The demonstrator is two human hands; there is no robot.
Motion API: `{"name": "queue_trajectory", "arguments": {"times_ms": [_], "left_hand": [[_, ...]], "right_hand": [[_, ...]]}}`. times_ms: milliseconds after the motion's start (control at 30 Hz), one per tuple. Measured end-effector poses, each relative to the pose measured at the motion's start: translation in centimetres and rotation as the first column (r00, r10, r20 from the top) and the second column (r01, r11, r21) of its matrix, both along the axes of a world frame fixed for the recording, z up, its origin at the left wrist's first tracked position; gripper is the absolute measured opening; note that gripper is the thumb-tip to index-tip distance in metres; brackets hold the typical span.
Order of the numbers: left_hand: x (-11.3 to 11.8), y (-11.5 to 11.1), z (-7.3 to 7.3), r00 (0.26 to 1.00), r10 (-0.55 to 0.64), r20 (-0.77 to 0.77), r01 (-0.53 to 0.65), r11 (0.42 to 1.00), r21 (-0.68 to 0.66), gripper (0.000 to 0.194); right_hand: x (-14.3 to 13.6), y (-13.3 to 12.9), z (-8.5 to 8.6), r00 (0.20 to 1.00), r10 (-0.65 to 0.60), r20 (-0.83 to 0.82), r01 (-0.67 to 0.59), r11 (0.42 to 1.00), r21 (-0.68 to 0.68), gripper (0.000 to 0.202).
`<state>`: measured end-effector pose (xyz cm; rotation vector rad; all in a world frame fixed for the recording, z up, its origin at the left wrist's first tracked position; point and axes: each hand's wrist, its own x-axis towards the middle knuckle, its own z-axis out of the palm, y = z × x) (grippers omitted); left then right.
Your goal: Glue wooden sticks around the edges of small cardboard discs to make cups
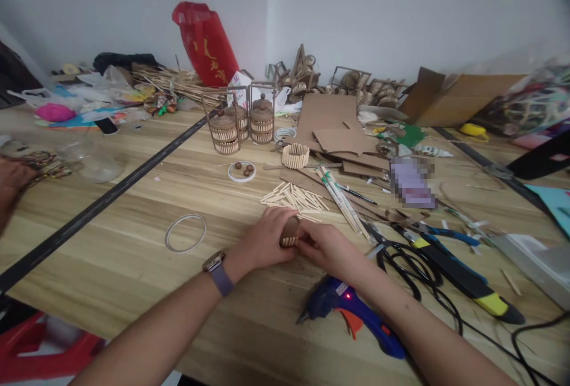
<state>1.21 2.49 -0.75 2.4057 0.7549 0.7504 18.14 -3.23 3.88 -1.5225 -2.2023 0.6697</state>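
Observation:
Near the middle of the table my left hand (267, 237), with a watch on its wrist, wraps round a small brown cardboard piece edged with short wooden sticks (290, 233). My right hand (327, 248) closes its fingers on the right side of the same piece. Its fingertips are partly hidden, so I cannot tell if a loose stick is between them. Just beyond lies a pile of short wooden sticks (296, 197). A round ring of upright sticks (295, 156) stands farther back. Under my right forearm rests a blue glue gun (332, 298), its red light on.
Small stick baskets (225, 133) stand at the back left of centre. Cardboard sheets (327, 116), pliers (449, 234), a yellow-and-black cutter (463, 279) and black cable (418, 267) lie right. A white ring (186, 233) lies left. Another person's hand (15, 172) is at the left edge.

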Motion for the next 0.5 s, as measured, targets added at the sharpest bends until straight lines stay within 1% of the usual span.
{"name": "queue_trajectory", "arguments": {"times_ms": [300, 500], "left_hand": [[0.1, -0.07, -0.06, 1.0, 0.01, -0.015, -0.01, 1.0, -0.012, 0.068], [0.24, -0.05, 0.03, 0.999, 0.031, -0.03, -0.032, 0.998, -0.047, 0.071]], "right_hand": [[0.02, 0.06, 0.09, 1.0, -0.002, 0.012, 0.002, 1.0, -0.003, 0.013], [-0.3, 0.17, 0.12, 0.999, -0.028, 0.045, 0.029, 0.999, -0.02, 0.013]]}}
